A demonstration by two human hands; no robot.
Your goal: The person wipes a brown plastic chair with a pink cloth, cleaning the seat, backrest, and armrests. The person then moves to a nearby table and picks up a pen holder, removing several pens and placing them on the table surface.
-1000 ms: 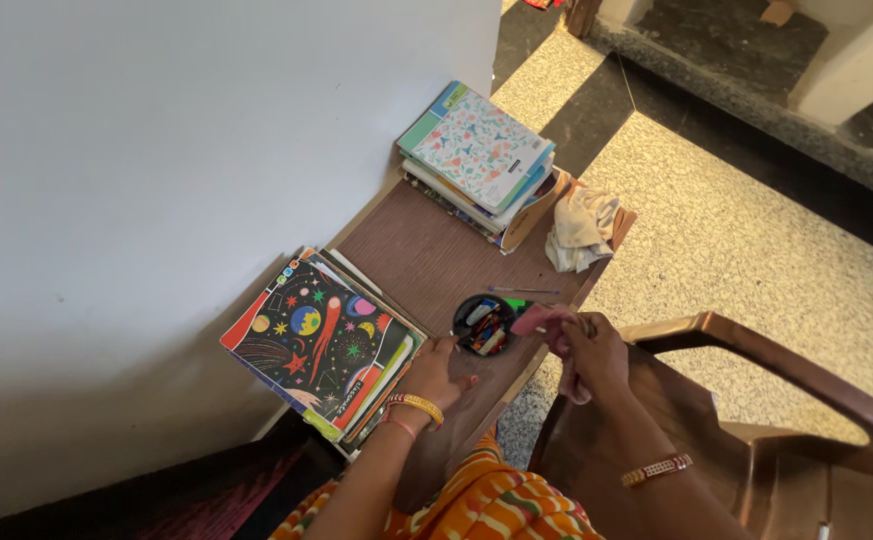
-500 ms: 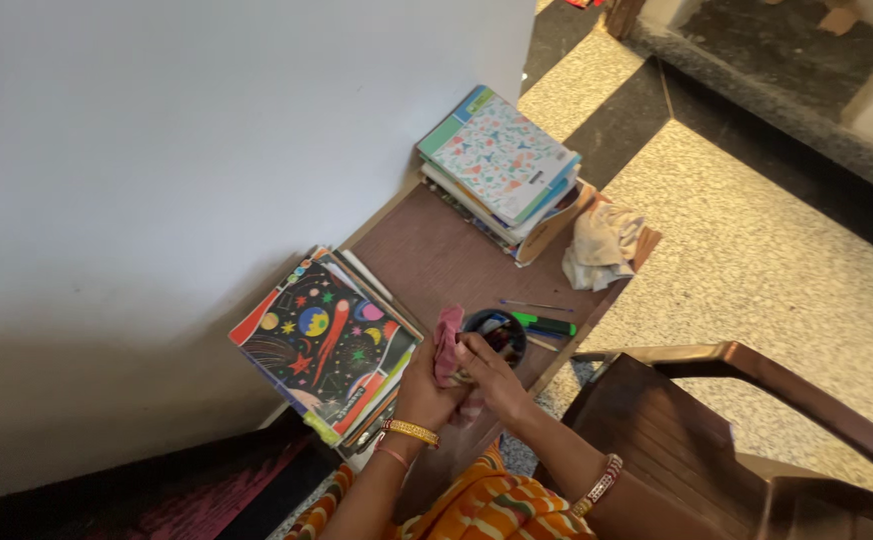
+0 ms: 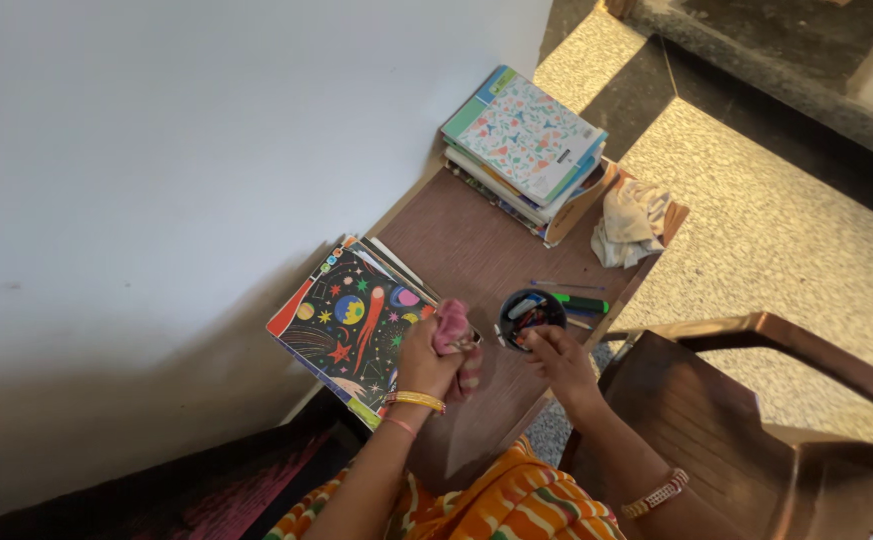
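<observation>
No packages, signs or screens were seen; only a small white rectangular label (image 3: 563,156) was borne on the patterned top book (image 3: 525,134).

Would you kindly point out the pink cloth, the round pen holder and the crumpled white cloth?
pink cloth (image 3: 452,325), head view, on the bunched top above the left hand.
round pen holder (image 3: 530,315), head view, on its open mouth.
crumpled white cloth (image 3: 629,222), head view, on its middle folds.
</observation>
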